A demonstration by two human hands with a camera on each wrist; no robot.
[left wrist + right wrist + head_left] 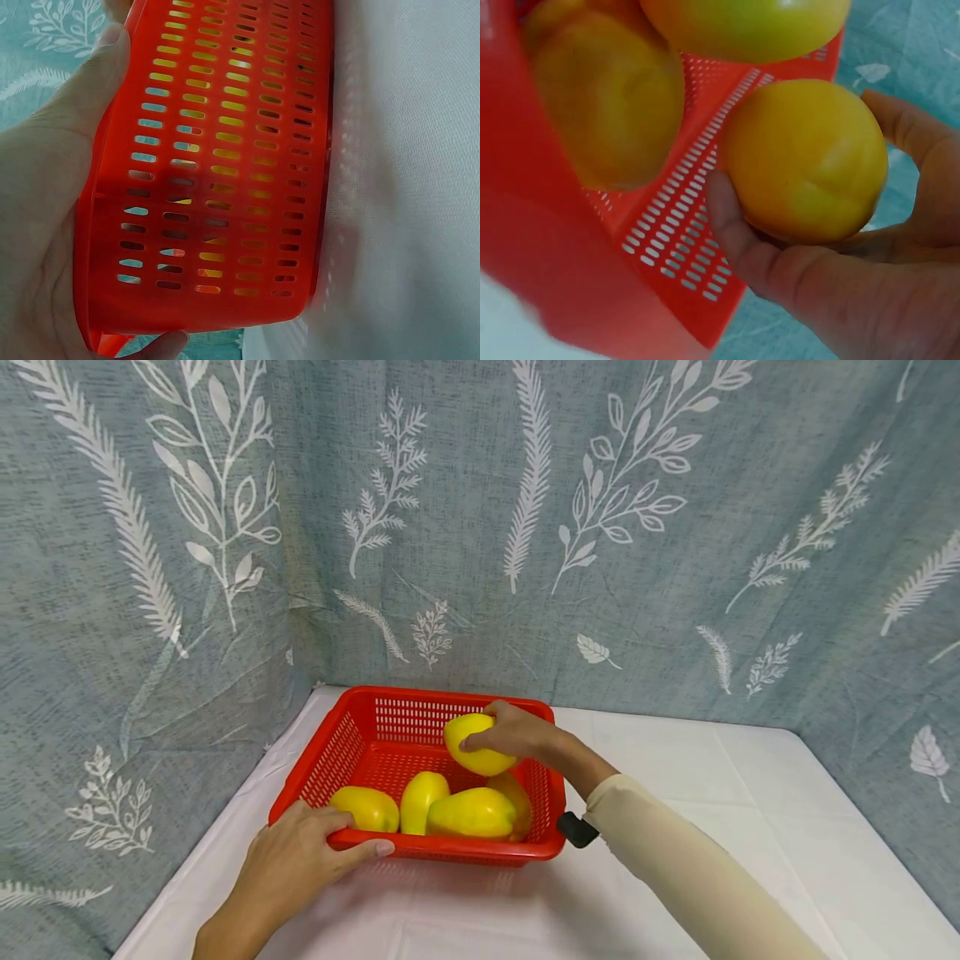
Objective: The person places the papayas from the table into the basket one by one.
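Note:
A red plastic basket (360, 843) with slotted walls stands on the white-covered table. My left hand (296, 864) grips its near left corner, the thumb lying along the near rim; the left wrist view shows that hand against the basket wall (202, 307). With my right hand (517, 732) I hold a smooth yellow fruit (468, 739), shaped like a small papaya, inside the far right part of the basket, above the others. Thumb and fingers wrap its sides in the right wrist view, round the fruit (810, 161). Several similar fruits (472, 814) lie along the basket's near side.
A white cloth (675, 777) covers the table and reaches right of the basket. Grey-green curtains (465, 527) with white leaf prints hang behind and at both sides. A black strap piece (576, 831) sits at my right wrist, close to the basket's right rim.

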